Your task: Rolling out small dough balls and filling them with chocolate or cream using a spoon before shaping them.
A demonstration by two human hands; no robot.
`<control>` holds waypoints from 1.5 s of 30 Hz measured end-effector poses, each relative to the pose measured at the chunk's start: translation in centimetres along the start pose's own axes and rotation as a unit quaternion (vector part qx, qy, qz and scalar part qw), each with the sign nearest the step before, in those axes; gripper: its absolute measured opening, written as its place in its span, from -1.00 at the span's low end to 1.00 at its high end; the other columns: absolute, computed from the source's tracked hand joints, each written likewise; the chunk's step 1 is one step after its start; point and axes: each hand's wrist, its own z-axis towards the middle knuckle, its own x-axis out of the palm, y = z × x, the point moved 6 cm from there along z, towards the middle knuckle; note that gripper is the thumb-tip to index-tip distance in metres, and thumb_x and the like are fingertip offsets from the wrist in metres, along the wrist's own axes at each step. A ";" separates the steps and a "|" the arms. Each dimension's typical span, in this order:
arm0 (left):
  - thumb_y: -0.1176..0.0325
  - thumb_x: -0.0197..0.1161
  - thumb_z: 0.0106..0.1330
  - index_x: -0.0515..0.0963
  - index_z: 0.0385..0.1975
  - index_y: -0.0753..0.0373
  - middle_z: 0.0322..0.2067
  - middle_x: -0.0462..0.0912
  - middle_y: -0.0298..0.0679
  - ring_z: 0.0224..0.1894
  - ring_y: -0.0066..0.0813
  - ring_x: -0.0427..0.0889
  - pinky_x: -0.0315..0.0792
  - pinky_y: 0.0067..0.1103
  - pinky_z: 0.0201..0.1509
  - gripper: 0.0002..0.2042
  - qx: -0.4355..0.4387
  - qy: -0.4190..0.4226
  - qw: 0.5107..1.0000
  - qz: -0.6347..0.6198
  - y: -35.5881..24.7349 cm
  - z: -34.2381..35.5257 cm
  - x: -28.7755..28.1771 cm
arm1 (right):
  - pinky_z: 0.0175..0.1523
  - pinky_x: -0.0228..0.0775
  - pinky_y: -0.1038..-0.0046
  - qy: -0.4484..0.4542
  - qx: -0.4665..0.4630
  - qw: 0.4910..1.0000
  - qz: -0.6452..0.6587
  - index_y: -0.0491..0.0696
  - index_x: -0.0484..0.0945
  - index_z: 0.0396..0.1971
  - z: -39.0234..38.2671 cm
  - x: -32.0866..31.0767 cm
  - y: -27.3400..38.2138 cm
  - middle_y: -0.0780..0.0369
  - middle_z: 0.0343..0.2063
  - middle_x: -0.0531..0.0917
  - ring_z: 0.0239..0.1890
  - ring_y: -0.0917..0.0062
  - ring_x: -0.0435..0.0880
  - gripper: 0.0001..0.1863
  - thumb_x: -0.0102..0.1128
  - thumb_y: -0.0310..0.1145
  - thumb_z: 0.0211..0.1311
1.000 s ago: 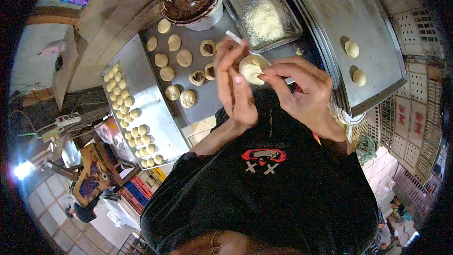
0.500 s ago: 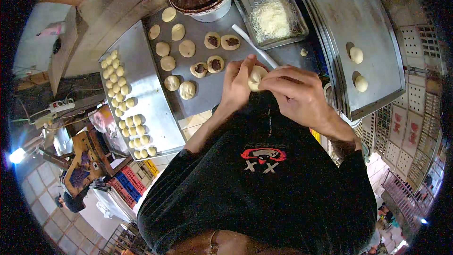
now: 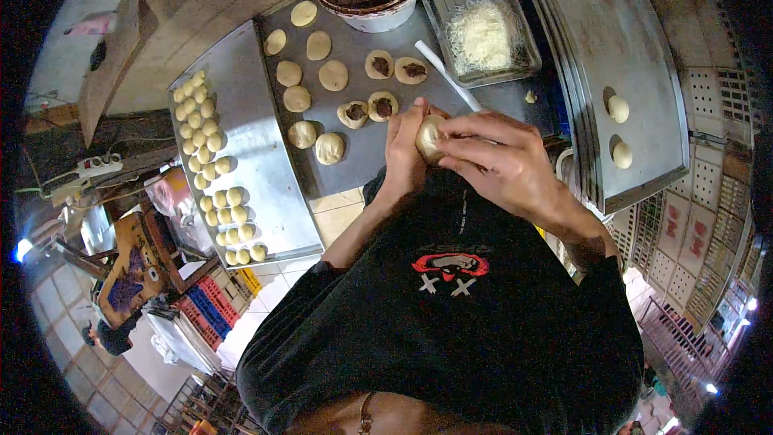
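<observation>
Between my two hands, in front of my chest, is a pale dough ball [image 3: 429, 138]. My left hand [image 3: 406, 153] cups it from the left with the thumb upright, and the fingers of my right hand [image 3: 499, 157] press on it from the right. Whatever is inside the dough is hidden. Just beyond, on a dark metal tray [image 3: 348, 176], lie several flat dough rounds [image 3: 332, 76]. A few rounds, such as one dough round with brown filling [image 3: 382, 105], carry a dark spread. A white stick [image 3: 447, 76] rests close to my fingers.
A tub of dark brown filling [image 3: 372, 20] and a tray of shredded white cheese [image 3: 481, 40] stand at the back. At left, a silver tray [image 3: 270, 185] holds several small dough balls. Stacked trays at right [image 3: 612, 24] carry two dough balls [image 3: 618, 109].
My right fingers have spread over the dough ball, where they pinched its top before; the ball now looks rounder. The view has shifted slightly, so the trays appear a little further right.
</observation>
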 end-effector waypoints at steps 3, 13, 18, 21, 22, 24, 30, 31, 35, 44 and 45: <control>0.01 0.11 0.35 0.43 -0.23 0.37 -0.38 0.57 -0.16 -0.37 -0.47 0.53 0.43 -0.56 -0.28 -0.57 -0.041 -0.024 0.999 0.004 0.0 0.4 -0.6 | -0.19 0.59 0.38 0.017 0.025 1.000 0.005 -0.09 0.64 -0.35 -0.1 0.8 -0.2 0.19 -0.22 0.66 -0.26 0.27 0.68 -0.79 0.33 -0.58 -0.07; -0.18 -0.05 0.36 0.51 -0.34 0.29 -0.52 0.58 -0.25 -0.55 -0.49 0.54 0.37 -0.60 -0.56 -0.46 -0.197 0.153 0.967 0.044 0.4 1.7 3.1 | -0.18 0.61 0.36 -0.103 0.107 0.989 -0.022 -0.10 0.67 -0.38 -2.9 -1.0 -2.4 0.21 -0.28 0.69 -0.29 0.33 0.71 -0.73 0.25 -0.68 -0.18; 0.29 0.16 0.32 0.39 -0.17 0.27 -0.43 0.52 -0.29 -0.45 -0.59 0.50 0.34 -0.60 -0.47 -0.77 -0.071 0.232 0.913 0.329 0.6 3.6 8.5 | -0.38 0.46 0.47 -0.199 0.185 0.957 -0.106 -0.09 0.67 -0.52 -6.4 -5.3 -5.5 0.25 -0.48 0.62 -0.48 0.42 0.62 -0.80 0.44 -0.60 -0.26; 0.32 0.32 0.19 0.38 -0.17 0.30 -0.36 0.53 -0.07 -0.32 -0.21 0.60 0.47 -0.39 -0.27 -0.68 0.190 0.250 0.818 0.482 0.9 5.1 14.6 | -0.37 0.45 0.48 -0.299 0.265 0.905 -0.146 -0.08 0.68 -0.48 -10.0 -8.6 -7.3 0.24 -0.39 0.58 -0.45 0.47 0.60 -0.80 0.49 -0.55 -0.21; 0.32 0.32 0.19 0.38 -0.17 0.30 -0.36 0.53 -0.07 -0.32 -0.21 0.60 0.47 -0.39 -0.27 -0.68 0.187 0.262 0.815 0.483 2.2 6.2 16.6 | -0.33 0.46 0.48 -0.312 0.290 0.895 -0.135 -0.07 0.68 -0.44 -11.4 -9.4 -7.7 0.22 -0.31 0.56 -0.39 0.49 0.60 -0.78 0.51 -0.51 -0.17; 0.33 0.40 0.09 0.44 -0.15 0.27 -0.27 0.58 -0.08 -0.25 -0.16 0.62 0.50 -0.37 -0.18 -0.63 0.391 0.258 0.712 0.523 3.4 7.8 21.8 | -0.33 0.47 0.47 -0.333 0.302 0.883 -0.134 -0.07 0.68 -0.44 -13.8 -10.9 -8.1 0.20 -0.32 0.56 -0.40 0.45 0.60 -0.80 0.48 -0.53 -0.15; 0.25 0.36 0.11 0.45 -0.09 0.31 -0.19 0.54 0.00 -0.17 0.04 0.57 0.48 -0.22 -0.10 -0.59 0.456 0.320 0.618 0.554 13.0 15.7 33.4 | -0.20 0.51 0.43 -0.373 0.370 0.841 -0.127 -0.11 0.68 -0.41 -19.6 -14.7 -8.7 0.20 -0.33 0.57 -0.31 0.42 0.63 -0.81 0.45 -0.58 -0.11; 0.25 0.36 0.11 0.45 -0.09 0.31 -0.19 0.54 0.00 -0.17 0.04 0.57 0.48 -0.22 -0.10 -0.59 0.442 0.320 0.617 0.567 14.4 16.6 34.2 | -0.20 0.51 0.43 -0.376 0.367 0.840 -0.134 -0.11 0.68 -0.41 -20.1 -15.2 -8.7 0.20 -0.33 0.57 -0.31 0.42 0.63 -0.81 0.45 -0.58 -0.11; 0.14 0.28 0.19 0.39 0.06 0.33 0.03 0.41 0.04 0.00 0.15 0.46 0.39 -0.15 0.09 -0.48 0.369 0.311 0.517 0.707 17.6 17.9 34.2 | -0.24 0.50 0.49 -0.398 0.384 0.826 -0.108 -0.13 0.68 -0.43 -21.3 -16.5 -9.7 0.19 -0.38 0.58 -0.33 0.44 0.62 -0.84 0.44 -0.59 -0.10; 0.31 0.25 0.15 0.44 -0.04 0.28 -0.20 0.48 0.00 -0.07 0.03 0.44 0.36 -0.20 0.01 -0.62 0.413 -0.020 0.648 0.640 7.8 12.4 11.9 | -0.24 0.52 0.42 -0.277 0.333 0.898 -0.074 -0.07 0.67 -0.45 -16.6 -13.6 -13.9 0.17 -0.34 0.62 -0.34 0.35 0.66 -0.88 0.43 -0.49 -0.05; 0.31 0.25 0.14 0.45 -0.07 0.27 -0.22 0.49 -0.01 -0.06 0.01 0.44 0.34 -0.20 0.04 -0.64 0.384 -0.056 0.637 0.667 7.4 11.3 7.8 | -0.23 0.52 0.42 -0.266 0.345 0.899 -0.045 -0.07 0.67 -0.45 -15.8 -13.0 -14.4 0.18 -0.34 0.63 -0.34 0.35 0.66 -0.88 0.42 -0.48 -0.04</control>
